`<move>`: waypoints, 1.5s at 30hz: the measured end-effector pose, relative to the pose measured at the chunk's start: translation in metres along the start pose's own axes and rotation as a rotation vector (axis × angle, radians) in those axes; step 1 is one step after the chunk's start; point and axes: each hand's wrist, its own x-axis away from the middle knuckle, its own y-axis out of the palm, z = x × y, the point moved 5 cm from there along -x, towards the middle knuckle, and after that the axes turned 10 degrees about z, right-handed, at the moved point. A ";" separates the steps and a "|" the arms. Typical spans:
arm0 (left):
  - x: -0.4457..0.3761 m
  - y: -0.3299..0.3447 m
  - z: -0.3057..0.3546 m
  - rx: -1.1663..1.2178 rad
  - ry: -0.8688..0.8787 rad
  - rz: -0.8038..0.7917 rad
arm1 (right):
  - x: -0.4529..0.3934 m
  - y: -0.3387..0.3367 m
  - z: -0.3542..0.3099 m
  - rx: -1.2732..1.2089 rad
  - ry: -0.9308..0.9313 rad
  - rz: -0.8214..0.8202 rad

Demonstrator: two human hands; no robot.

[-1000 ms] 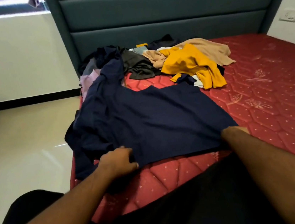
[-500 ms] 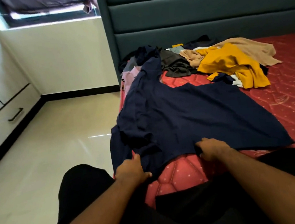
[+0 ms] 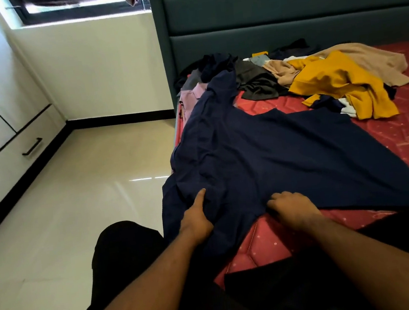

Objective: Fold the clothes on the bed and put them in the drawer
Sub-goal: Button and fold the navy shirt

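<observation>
- A navy garment (image 3: pixel 276 161) was spread across the near-left part of the red quilted mattress (image 3: pixel 402 135), its left edge draped over the bed's side at about 9 o'clock.
- The left hand (image 3: pixel 195 217) was laid on the bunched left hem, one finger extended along the cloth; whether the other fingers gripped a fold could not be told.
- The right hand (image 3: pixel 292 207) was curled onto the near hem at 6 o'clock, apparently pinching it.
- The fabric was judged light, soft and limp, likely to wrinkle and slide; it would best be taken at hem corners or shoulder seams and smoothed flat before folding.
- A pile of unfolded clothes (image 3: pixel 261 81) lay at 12 o'clock by the padded headboard (image 3: pixel 284 16), with a mustard yellow top (image 3: pixel 338 81) and a beige garment (image 3: pixel 372 62) toward 1 o'clock.
- A closed drawer with a dark handle (image 3: pixel 32 146) was set in the white wardrobe at 10 o'clock, across glossy floor tiles (image 3: pixel 76 209).
</observation>
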 end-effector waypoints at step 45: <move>-0.076 0.193 0.192 -0.656 0.831 -0.019 | 0.077 0.050 0.355 -0.307 1.319 0.297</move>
